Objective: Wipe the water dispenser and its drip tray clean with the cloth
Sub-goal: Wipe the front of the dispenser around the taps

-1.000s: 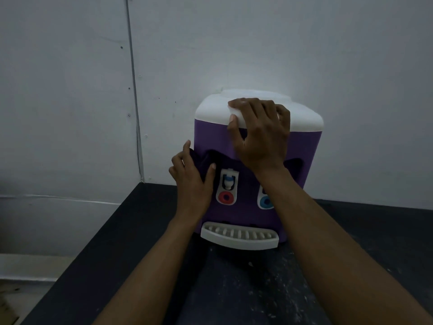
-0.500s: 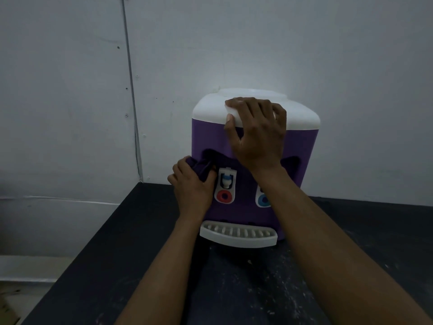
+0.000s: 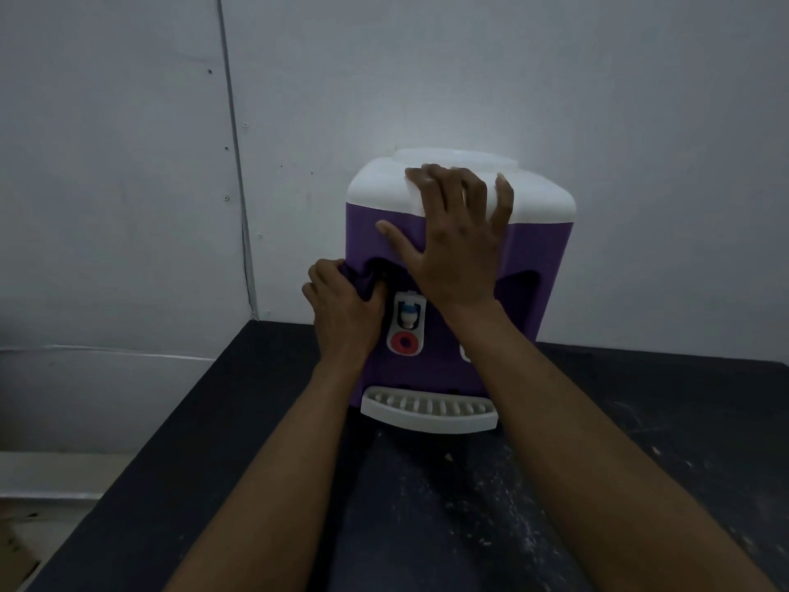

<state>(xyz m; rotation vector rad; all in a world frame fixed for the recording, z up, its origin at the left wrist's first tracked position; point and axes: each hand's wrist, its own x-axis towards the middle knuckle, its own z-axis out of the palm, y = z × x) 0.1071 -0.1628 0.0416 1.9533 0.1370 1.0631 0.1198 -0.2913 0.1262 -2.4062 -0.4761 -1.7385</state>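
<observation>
- Water dispenser [image 3: 533, 258]: purple body, white lid [image 3: 375, 185]. It stands on the dark countertop [image 3: 640, 463], under and just ahead of both hands.
- Left hand [image 3: 341, 309]: fingers curled round a bunched purple cloth [image 3: 363, 279], pressing it into the upper left corner of the tap recess. The red-button tap [image 3: 403, 341] is just right of this hand; the drip tray [image 3: 427, 410] sits below its wrist.
- Right hand [image 3: 452, 249]: fingers spread and nearly flat over the lid's front edge, thumb on the purple front. It holds nothing and braces the unit.
- Step, judged: wiping the recess; tray not yet wiped.
- Risk: cloth straying right of the left hand could snag the tap or press the red button, releasing water. Whether any is inside, cannot tell.
- Risk: a hard sideways wipe with the bracing hand lifted could slide or tip the unit.
- Risk: the tray juts out beneath the left wrist; a downward stroke may knock it loose.
- Risk: cloth and body match in colour and the light is dim, so missed patches are likely.
</observation>
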